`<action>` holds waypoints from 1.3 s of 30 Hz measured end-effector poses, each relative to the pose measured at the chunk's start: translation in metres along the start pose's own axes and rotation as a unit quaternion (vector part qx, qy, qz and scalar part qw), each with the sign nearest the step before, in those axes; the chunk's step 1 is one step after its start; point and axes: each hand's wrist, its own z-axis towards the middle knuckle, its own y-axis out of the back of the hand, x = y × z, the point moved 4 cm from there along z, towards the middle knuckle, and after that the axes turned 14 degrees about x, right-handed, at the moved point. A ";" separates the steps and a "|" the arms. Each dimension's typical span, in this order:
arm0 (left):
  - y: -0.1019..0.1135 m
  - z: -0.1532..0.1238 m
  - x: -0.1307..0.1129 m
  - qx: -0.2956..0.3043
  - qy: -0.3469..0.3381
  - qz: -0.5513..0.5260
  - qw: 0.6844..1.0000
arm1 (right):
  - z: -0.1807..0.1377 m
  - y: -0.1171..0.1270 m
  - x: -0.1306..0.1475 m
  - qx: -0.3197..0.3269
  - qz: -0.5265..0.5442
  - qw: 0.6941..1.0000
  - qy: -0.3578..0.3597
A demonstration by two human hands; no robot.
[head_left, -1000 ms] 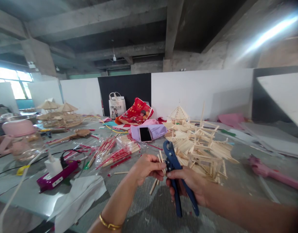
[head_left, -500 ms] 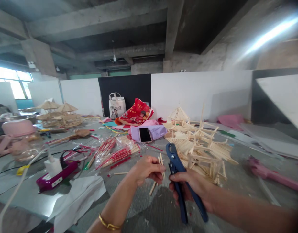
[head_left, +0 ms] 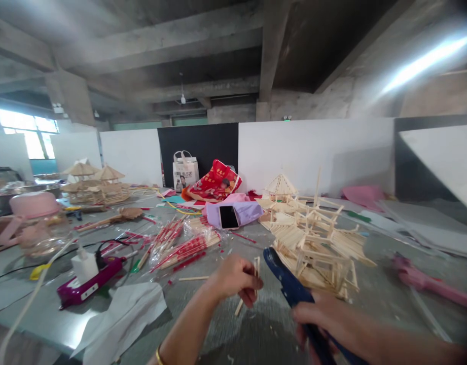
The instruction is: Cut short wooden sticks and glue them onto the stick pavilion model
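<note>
My left hand [head_left: 239, 279] pinches a couple of short, pale wooden sticks [head_left: 257, 266], held nearly upright over the table. In my right hand [head_left: 324, 319] is a dark blue pipe cutter [head_left: 286, 279], its head pointing up and left, a short way from the sticks; motion blurs the hand. Another short stick [head_left: 239, 307] lies on the table below my left hand. Just beyond the cutter stands a model building made of wooden sticks [head_left: 313, 228], with a pointed roof at the back.
Bundles of sticks in red-printed wrappers [head_left: 187, 248] lie left of centre. A phone [head_left: 228, 217] rests on purple cloth. A purple power strip [head_left: 91, 281], white paper [head_left: 122, 314] and a pink-lidded jug [head_left: 35, 218] are at left. A pink glue gun [head_left: 427, 279] lies at right.
My right hand has drawn the cutter to the right and down, away from the sticks. My left hand has turned slightly, still holding the sticks. The view has tipped up a little.
</note>
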 end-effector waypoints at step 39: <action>-0.020 -0.004 0.011 0.042 0.071 0.248 0.965 | -0.005 0.006 0.015 0.091 -0.213 0.941 -0.247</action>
